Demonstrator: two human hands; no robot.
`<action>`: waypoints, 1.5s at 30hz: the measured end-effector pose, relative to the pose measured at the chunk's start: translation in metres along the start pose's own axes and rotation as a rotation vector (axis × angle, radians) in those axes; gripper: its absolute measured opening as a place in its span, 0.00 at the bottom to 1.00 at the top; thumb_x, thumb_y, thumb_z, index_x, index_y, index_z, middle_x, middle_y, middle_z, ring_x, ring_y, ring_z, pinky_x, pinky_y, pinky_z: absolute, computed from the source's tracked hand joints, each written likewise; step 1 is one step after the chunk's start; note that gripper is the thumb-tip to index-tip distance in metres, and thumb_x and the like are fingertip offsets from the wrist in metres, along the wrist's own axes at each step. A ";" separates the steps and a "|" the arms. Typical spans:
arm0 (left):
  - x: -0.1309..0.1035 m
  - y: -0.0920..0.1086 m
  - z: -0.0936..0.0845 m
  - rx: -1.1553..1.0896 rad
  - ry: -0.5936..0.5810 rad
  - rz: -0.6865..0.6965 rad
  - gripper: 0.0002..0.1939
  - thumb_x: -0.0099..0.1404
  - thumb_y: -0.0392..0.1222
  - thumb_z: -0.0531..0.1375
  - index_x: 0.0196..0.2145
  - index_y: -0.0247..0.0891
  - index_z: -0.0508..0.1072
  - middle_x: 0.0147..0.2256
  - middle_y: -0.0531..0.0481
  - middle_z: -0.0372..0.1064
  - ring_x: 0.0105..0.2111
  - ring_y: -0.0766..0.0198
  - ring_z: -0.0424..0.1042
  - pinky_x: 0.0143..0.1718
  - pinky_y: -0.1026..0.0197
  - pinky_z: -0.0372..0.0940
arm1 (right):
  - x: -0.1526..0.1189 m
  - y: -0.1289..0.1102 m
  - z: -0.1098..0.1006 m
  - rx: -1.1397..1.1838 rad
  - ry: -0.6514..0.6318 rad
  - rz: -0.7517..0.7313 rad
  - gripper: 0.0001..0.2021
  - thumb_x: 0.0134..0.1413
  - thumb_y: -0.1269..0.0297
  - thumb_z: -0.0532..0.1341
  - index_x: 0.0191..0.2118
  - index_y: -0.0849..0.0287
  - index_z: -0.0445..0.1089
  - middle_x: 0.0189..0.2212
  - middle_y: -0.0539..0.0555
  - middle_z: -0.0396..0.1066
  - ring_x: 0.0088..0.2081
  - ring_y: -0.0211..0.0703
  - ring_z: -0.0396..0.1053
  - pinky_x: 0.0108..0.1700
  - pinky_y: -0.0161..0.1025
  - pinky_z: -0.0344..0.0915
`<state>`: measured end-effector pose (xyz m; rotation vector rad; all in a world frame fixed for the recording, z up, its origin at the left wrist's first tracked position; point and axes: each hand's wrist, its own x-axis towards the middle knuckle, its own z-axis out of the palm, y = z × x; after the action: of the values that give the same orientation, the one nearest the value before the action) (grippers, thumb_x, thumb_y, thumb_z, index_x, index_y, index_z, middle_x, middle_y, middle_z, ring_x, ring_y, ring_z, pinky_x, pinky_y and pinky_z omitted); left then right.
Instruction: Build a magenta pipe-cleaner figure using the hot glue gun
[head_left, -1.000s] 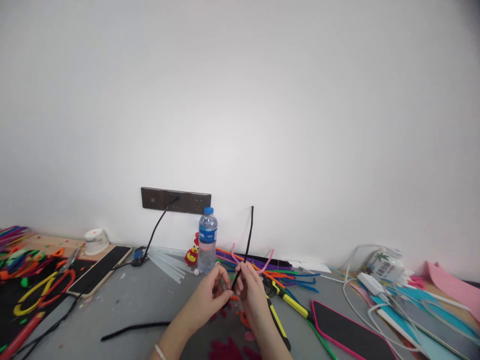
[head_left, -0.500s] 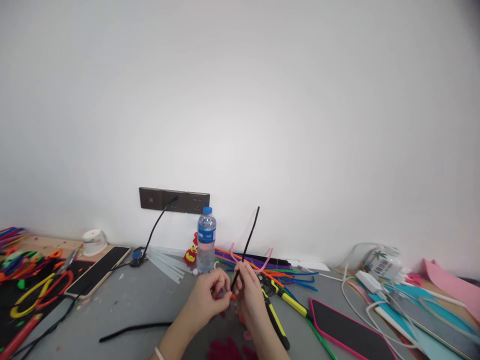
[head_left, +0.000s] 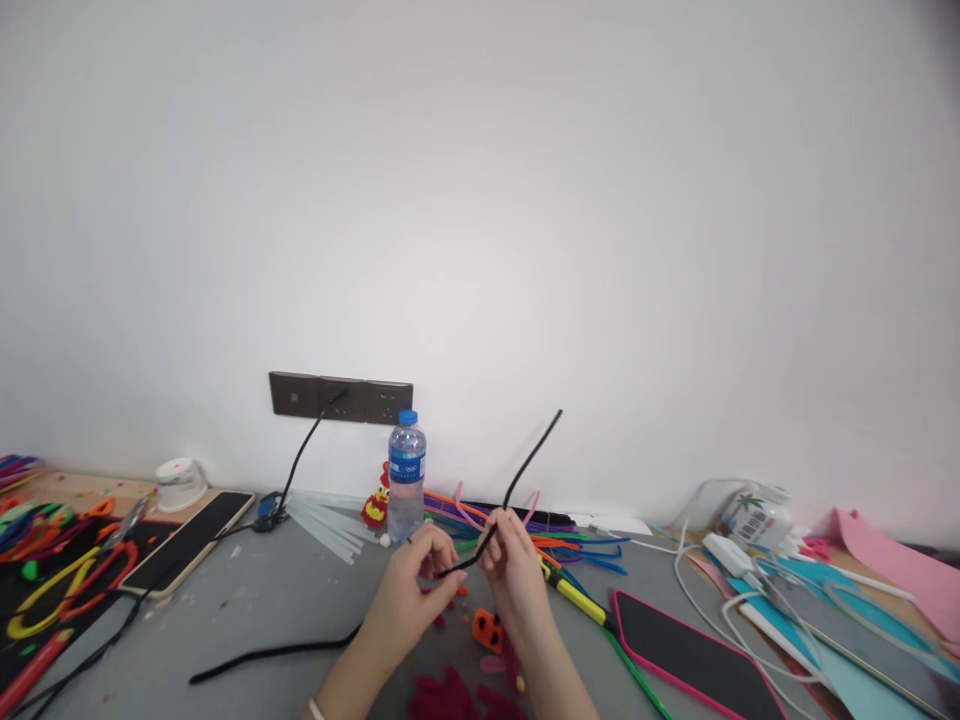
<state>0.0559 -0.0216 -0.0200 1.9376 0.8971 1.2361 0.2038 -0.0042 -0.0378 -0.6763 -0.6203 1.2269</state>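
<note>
A black pipe cleaner (head_left: pixel 528 461) is held between my two hands above the grey table. My left hand (head_left: pixel 412 590) pinches its lower end between thumb and fingers. My right hand (head_left: pixel 514 570) grips it further along, and its free end slants up to the right. Where it passes between the hands, the pipe cleaner bends. A second black pipe cleaner (head_left: pixel 262 654) lies on the table, partly hidden by my left forearm. Under my hands sit an orange piece with black spots (head_left: pixel 487 631) and dark red fuzzy pieces (head_left: pixel 442 697).
Behind my hands stand a water bottle (head_left: pixel 406 480), a small red-and-yellow figure (head_left: pixel 376 505) and coloured pipe cleaners (head_left: pixel 585 548). Yellow-handled pliers (head_left: pixel 577 598) and a pink-edged phone (head_left: pixel 690 655) lie right. Scissors (head_left: pixel 75 595), another phone (head_left: pixel 187 545) and glue sticks (head_left: pixel 326 525) are left.
My hands have moved slightly apart, and the pipe cleaner between them now bends. Its free end has tipped further right. The orange spotted piece has come into view.
</note>
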 end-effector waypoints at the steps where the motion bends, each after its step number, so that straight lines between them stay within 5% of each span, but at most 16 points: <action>1: 0.000 -0.001 0.000 0.004 0.011 -0.003 0.07 0.59 0.35 0.58 0.27 0.40 0.62 0.30 0.51 0.64 0.29 0.63 0.62 0.30 0.64 0.56 | -0.002 0.004 0.003 -0.014 -0.029 0.012 0.19 0.39 0.48 0.71 0.24 0.57 0.66 0.11 0.39 0.51 0.13 0.29 0.48 0.16 0.29 0.49; 12: 0.002 -0.009 0.001 0.082 0.070 -0.089 0.03 0.55 0.33 0.58 0.27 0.39 0.67 0.23 0.56 0.63 0.24 0.65 0.61 0.27 0.65 0.56 | -0.004 0.018 0.010 -0.008 -0.063 0.044 0.21 0.37 0.47 0.71 0.23 0.57 0.66 0.09 0.38 0.52 0.12 0.28 0.49 0.16 0.28 0.49; 26: -0.003 -0.015 0.004 0.066 -0.085 -0.135 0.05 0.58 0.33 0.57 0.29 0.41 0.62 0.19 0.61 0.54 0.19 0.67 0.56 0.22 0.67 0.50 | -0.007 0.023 0.011 -0.016 0.005 0.066 0.19 0.40 0.47 0.70 0.24 0.57 0.67 0.11 0.39 0.51 0.13 0.29 0.47 0.15 0.28 0.48; 45: -0.005 -0.005 0.012 0.107 0.018 0.004 0.12 0.55 0.31 0.60 0.21 0.40 0.60 0.23 0.56 0.64 0.21 0.68 0.57 0.24 0.67 0.52 | -0.008 0.027 0.013 0.087 0.070 0.126 0.18 0.41 0.50 0.70 0.24 0.56 0.65 0.13 0.38 0.44 0.15 0.30 0.41 0.16 0.30 0.45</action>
<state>0.0644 -0.0243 -0.0304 2.0152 0.9880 1.2320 0.1758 -0.0051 -0.0500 -0.6909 -0.4692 1.3332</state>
